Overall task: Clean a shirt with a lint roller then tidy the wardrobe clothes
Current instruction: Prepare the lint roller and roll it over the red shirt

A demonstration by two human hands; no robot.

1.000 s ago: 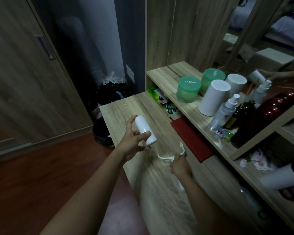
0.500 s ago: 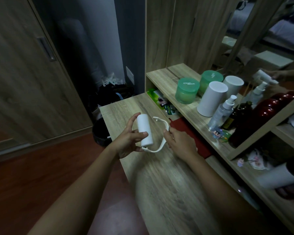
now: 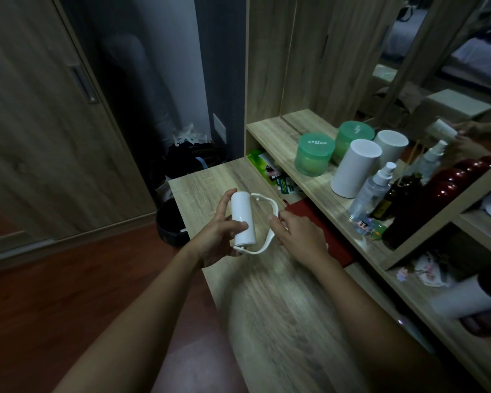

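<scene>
Lint roller going back together, held just above the tabletop.
L hand curls round the roller's white body. R hand pinches the handle, which a sec ago hung low & apart and now spans both ends. Tool looks abt ready; no shirt in view yet. Tabletop's left edge runs just under the L hand, w/ a bin below on the floor. Shelf w/ green jars & spray bottle crowds the right. Open room is to the left, twd the wardrobe door.
</scene>
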